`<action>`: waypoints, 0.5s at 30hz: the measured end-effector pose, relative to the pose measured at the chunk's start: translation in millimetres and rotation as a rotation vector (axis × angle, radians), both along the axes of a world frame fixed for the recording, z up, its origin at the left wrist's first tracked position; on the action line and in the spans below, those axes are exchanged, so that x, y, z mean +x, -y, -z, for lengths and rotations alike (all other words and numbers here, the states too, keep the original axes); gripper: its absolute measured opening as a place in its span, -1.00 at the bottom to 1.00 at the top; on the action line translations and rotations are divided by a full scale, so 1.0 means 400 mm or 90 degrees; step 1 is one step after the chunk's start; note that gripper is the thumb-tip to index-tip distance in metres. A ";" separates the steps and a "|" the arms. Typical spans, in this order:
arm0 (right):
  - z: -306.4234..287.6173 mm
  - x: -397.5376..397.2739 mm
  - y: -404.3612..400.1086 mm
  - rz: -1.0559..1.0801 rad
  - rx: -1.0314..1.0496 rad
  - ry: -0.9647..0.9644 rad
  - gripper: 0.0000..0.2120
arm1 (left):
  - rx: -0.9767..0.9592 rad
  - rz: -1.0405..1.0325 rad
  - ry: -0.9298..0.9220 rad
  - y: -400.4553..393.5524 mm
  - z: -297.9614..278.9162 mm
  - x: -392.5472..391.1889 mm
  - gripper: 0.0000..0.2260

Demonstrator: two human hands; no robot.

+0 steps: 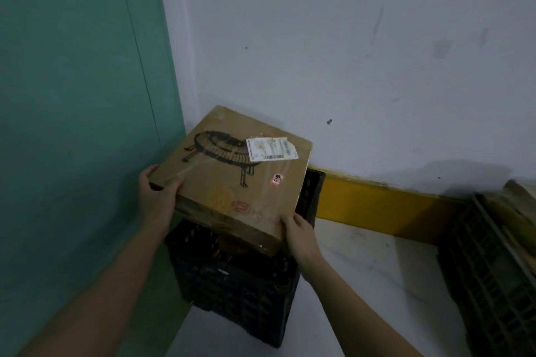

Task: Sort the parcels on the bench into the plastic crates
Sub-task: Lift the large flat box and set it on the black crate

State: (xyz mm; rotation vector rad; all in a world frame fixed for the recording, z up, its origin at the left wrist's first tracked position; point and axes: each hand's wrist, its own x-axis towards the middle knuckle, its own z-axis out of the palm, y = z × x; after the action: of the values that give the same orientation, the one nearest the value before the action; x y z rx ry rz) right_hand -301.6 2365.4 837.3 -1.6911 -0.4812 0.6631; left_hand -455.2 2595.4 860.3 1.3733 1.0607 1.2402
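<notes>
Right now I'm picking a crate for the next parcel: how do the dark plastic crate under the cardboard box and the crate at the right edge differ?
The dark plastic crate sits in the corner, its top covered by the cardboard box both hands hold; the crate at the right edge is cut off by the frame, nobody touching it. Both have lattice walls.

Brown cardboard parcel under glossy clear tape, paper label, dark lattice plastic crate

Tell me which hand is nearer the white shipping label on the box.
Left, narrowly. The left hand grips the box at its left corner, down-left of the label. The right hand holds the near corner, farther below the label.
</notes>
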 end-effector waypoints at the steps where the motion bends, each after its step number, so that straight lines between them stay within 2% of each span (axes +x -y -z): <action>1: 0.030 0.000 -0.007 0.009 -0.058 0.064 -0.69 | 0.011 0.001 -0.029 -0.004 0.003 -0.003 -0.48; 3: 0.106 -0.001 -0.010 0.039 -0.211 0.208 -0.61 | 0.024 0.019 -0.096 -0.011 0.020 -0.004 -0.49; 4: 0.139 -0.007 -0.003 0.047 -0.271 0.275 -0.64 | 0.035 0.034 -0.135 -0.013 0.034 -0.004 -0.50; 5: 0.164 -0.017 0.005 0.047 -0.300 0.338 -0.67 | 0.051 0.048 -0.171 -0.012 0.050 -0.003 -0.51; 7: 0.198 -0.039 0.019 0.069 -0.251 0.394 -0.57 | 0.079 0.071 -0.216 -0.006 0.078 -0.001 -0.52; 9: 0.220 -0.036 0.016 0.135 -0.171 0.337 -0.45 | 0.097 0.069 -0.243 -0.001 0.086 -0.001 -0.51; 13: 0.278 -0.007 0.004 0.160 -0.070 -0.003 -0.39 | 0.113 0.078 -0.254 0.002 0.087 -0.014 -0.50; 15: 0.310 0.000 -0.001 0.134 -0.054 -0.112 -0.32 | 0.115 0.072 -0.243 0.000 0.080 -0.023 -0.52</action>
State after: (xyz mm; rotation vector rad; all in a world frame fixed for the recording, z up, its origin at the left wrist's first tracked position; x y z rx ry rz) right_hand -301.5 2365.6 713.2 -1.7158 -0.1510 0.6776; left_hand -464.6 2595.4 828.2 1.8355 1.1280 1.0336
